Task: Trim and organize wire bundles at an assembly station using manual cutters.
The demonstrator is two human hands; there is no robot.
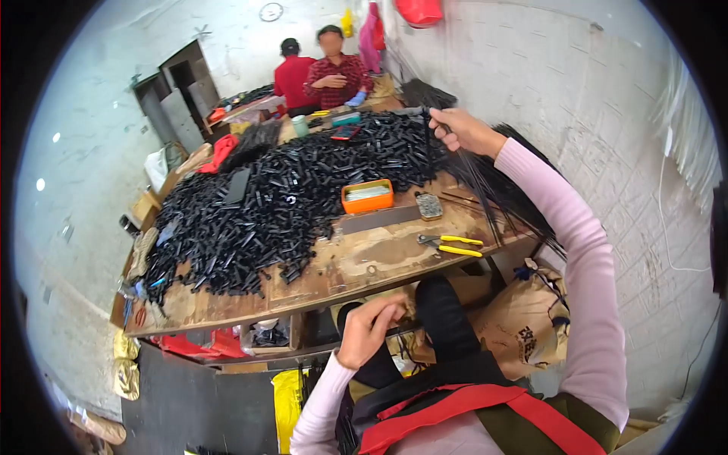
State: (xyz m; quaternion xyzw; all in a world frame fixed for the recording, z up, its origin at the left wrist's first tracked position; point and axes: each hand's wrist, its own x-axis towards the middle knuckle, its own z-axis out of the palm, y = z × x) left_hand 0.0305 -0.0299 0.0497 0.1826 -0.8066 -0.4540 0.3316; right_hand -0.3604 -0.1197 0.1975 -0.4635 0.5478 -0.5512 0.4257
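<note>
My right hand (464, 131) is raised over the far right of the wooden table, fingers closed round a bunch of long thin black strips (479, 186). The strips hang down toward the tabletop, and I cannot tell their exact kind. Close to my lap, below the table's front edge, my left hand (370, 331) has its fingers curled together. Anything inside it is hidden. Yellow-handled pliers (452, 244) lie on the table below the hanging strips. A large heap of small black parts (258, 205) covers much of the table.
An orange box (367, 196) with pale pieces stands beside the heap, near a small tray of metal bits (429, 206) and a flat grey bar (381, 218). More black strips (523, 205) lie along the right edge. A brown sack (523, 322) stands below. Two people (330, 76) are at the back.
</note>
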